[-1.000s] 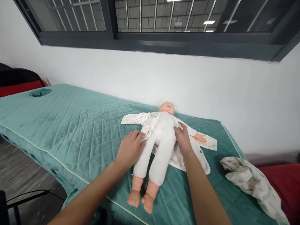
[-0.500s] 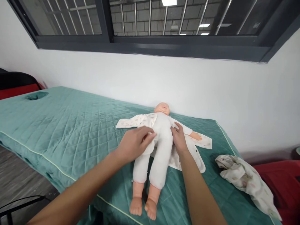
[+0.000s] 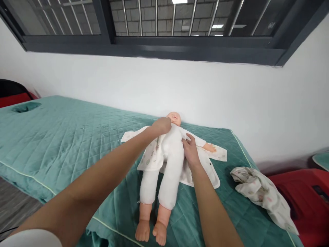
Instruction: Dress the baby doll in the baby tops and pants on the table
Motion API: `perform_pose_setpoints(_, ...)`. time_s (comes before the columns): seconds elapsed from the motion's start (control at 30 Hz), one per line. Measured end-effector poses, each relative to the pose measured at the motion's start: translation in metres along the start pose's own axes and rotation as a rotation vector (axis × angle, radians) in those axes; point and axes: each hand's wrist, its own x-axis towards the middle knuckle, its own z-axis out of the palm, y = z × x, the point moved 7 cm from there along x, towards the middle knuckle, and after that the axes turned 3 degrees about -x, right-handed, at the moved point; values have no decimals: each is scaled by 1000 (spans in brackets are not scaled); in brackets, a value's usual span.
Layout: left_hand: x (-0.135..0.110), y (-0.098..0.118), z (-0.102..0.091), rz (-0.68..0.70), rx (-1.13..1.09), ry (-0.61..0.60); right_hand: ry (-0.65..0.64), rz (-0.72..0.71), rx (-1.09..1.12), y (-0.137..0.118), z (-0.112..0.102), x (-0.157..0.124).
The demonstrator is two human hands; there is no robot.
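Observation:
A baby doll with a white padded body lies on its back, head toward the wall and bare feet toward me. Under and beside it is an opened white baby shirt with a small print; one front panel lies over the doll's hip and thigh. At the doll's neck, my left hand is closed on the shirt's upper edge, its fingertips partly hidden. My right hand rests against the side of the doll's torso, thumb and fingers bent and slightly apart. The doll's hand lies on the spread sleeve.
The doll lies on a bed with a green quilted cover, against a white wall below a dark-framed window. A crumpled printed cloth lies at the right edge, beside a red object. The cover has a hole at far left.
My left hand has moved up from the doll's hip to its neck, and the shirt's front panel now lies flatter over the thigh. My right hand stays at the torso's side.

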Motion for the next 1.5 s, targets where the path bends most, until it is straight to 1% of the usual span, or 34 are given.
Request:
perform_pose_setpoints(0.13,16,10,-11,35,-22,36,0,-5,-2,3,0,2)
perform_pose_setpoints(0.23,18,23,-9,83,-64,72,-7,-2,2,4,0,2)
perform_pose_setpoints(0.33,8,32,2,171,-108,72,-13,4,-2,3,0,2)
perform_pose_setpoints(0.37,0,34,4,215,-142,91,-14,5,-5,2,0,1)
perform_pose_setpoints(0.43,-21,31,3,310,-244,184,-10,7,-14,1,0,0)
perform_pose_setpoints(0.5,-50,18,-1,373,-363,327,-5,7,-26,0,-1,0)
perform_pose_setpoints(0.57,-85,-7,1,377,-461,457,-1,8,-34,-1,-1,-1)
perform_pose_setpoints(0.6,-104,-24,4,342,-515,528,-1,7,-36,-1,-2,-1)
perform_pose_setpoints(0.67,-139,-61,19,188,-625,615,5,2,-42,-1,-2,-1)
perform_pose_setpoints(0.7,-155,-78,30,99,-665,613,8,1,-48,-2,-3,-1)
perform_pose_setpoints(0.77,-179,-101,56,-24,-746,534,12,3,-60,-3,-3,-2)
perform_pose_setpoints(0.83,-195,-109,77,-78,-837,431,8,15,-66,-3,-3,-3)
perform_pose_setpoints(0.87,-199,-109,84,-91,-880,399,4,21,-68,-4,-2,-3)
perform_pose_setpoints(0.9,-200,-108,88,-102,-919,382,5,23,-70,-4,-2,-3)
perform_pose_setpoints(0.97,-199,-102,90,-123,-976,366,11,23,-73,-6,-3,-3)
perform_pose_setpoints(1.07,-194,-89,83,-102,-991,354,11,18,-71,-7,-3,-3)
perform_pose_setpoints(1.17,-201,-76,70,45,-944,384,0,22,-68,-7,-3,-3)
perform_pose_setpoints(1.23,-208,-69,66,140,-922,362,-2,16,-69,-9,-2,-4)
perform_pose_setpoints(1.27,-210,-69,66,158,-923,346,-2,13,-68,-9,-2,-4)
perform_pose_setpoints(1.33,-209,-77,67,122,-932,358,0,8,-68,-10,-2,-5)
perform_pose_setpoints(1.37,-205,-85,68,76,-928,393,1,8,-67,-11,-2,-5)
perform_pose_setpoints(1.47,-184,-115,68,-87,-840,525,-3,16,-63,-9,-1,-4)
perform_pose_setpoints(1.5,-174,-125,69,-140,-795,546,-7,18,-63,-8,-1,-3)
